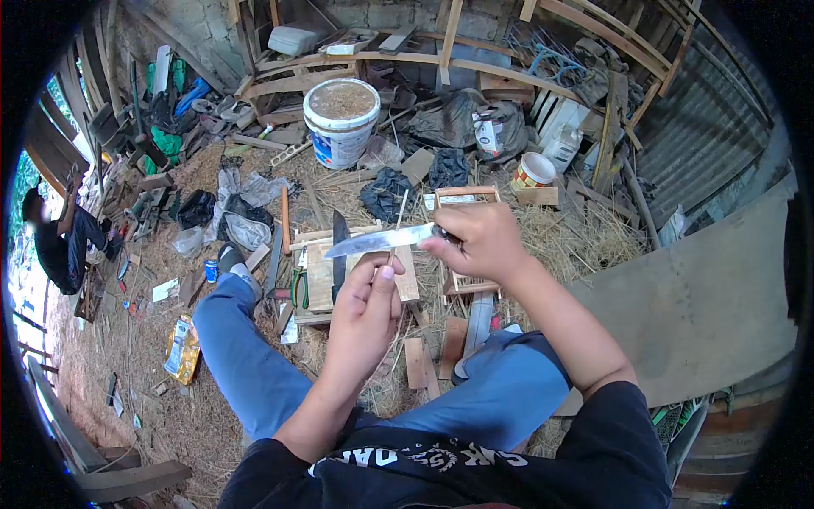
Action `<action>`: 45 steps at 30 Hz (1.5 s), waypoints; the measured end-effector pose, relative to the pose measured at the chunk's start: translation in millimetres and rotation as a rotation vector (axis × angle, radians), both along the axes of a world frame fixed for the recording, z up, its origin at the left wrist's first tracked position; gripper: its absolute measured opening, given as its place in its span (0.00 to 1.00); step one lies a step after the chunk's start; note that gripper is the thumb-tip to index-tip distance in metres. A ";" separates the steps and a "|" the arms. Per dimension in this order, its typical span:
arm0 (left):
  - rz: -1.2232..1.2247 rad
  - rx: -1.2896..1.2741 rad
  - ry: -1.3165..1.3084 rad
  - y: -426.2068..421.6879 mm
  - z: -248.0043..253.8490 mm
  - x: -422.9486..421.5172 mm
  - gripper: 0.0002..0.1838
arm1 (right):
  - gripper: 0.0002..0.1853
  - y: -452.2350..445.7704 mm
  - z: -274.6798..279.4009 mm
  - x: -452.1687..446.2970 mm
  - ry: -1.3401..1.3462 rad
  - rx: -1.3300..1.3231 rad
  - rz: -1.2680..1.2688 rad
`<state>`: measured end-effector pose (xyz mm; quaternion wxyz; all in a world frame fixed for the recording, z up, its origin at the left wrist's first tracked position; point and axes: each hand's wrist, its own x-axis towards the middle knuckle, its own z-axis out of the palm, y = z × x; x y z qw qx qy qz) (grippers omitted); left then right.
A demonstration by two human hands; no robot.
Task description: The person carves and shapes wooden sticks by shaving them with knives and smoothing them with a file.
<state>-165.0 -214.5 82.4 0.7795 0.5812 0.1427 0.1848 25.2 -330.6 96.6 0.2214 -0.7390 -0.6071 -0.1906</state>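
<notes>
My right hand (482,240) is closed around the handle of a knife (373,243), its blade pointing left across the front of me. In my left hand (368,294) a thin wooden stick (402,209) is pinched between thumb and fingers, standing nearly upright. The blade crosses the stick just above my left fingertips; whether they touch I cannot tell. Below my hands sits a low wooden block (319,284) with a dark flat blade (339,233) lying on it. Green-handled pliers (299,288) rest at its left side. Behind my right hand stands a small wooden frame (466,192), partly hidden.
A large white bucket (341,127) stands ahead, with a smaller tub (535,170) to the right. A grey sheet (678,297) slopes at the right. Wood scraps, plastic bags and straw cover the ground. Another person (64,229) sits at the far left.
</notes>
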 end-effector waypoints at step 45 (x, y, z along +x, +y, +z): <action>-0.109 -0.150 0.132 -10.8 2.2 8.3 0.11 | 0.25 -19.6 6.1 -6.8 0.104 0.003 0.085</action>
